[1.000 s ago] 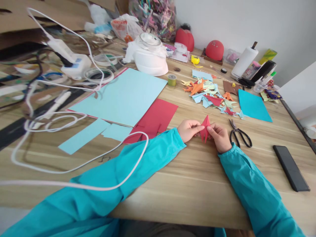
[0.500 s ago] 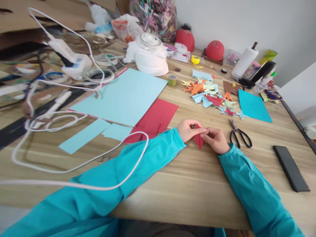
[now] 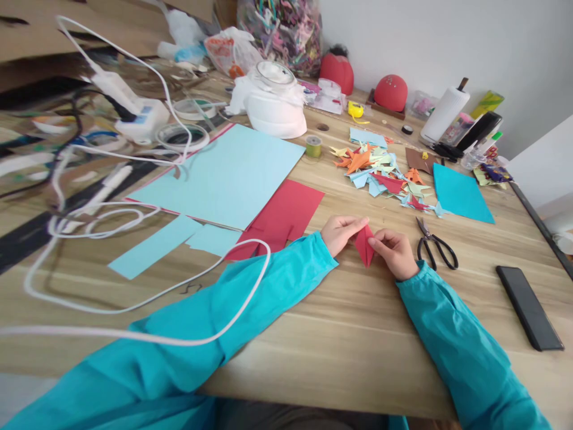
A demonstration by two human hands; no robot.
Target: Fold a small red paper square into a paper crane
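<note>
A small piece of red paper (image 3: 364, 246), folded into a narrow diamond, is held upright between both hands just above the table. My left hand (image 3: 341, 233) pinches its top corner between thumb and fingers. On the other side, my right hand (image 3: 394, 251) grips the right edge, thumb against the paper and fingers curled behind. Scissors (image 3: 434, 243) with black handles lie to the right of my right hand. Beyond the hands is a pile of folded paper cranes (image 3: 380, 173) in orange, blue, green and red.
Light blue sheets (image 3: 224, 173) and red paper (image 3: 286, 212) lie left of the hands. A white cable (image 3: 244, 316) loops over my left sleeve. A phone (image 3: 528, 307) rests at the right, a teal sheet (image 3: 463, 192) farther back, and a thread spool (image 3: 313, 146) near the cranes.
My left thumb has moved up from across the paper to its top corner, so more of the red diamond shows. The right hand's fingers have shifted slightly along the edge.
</note>
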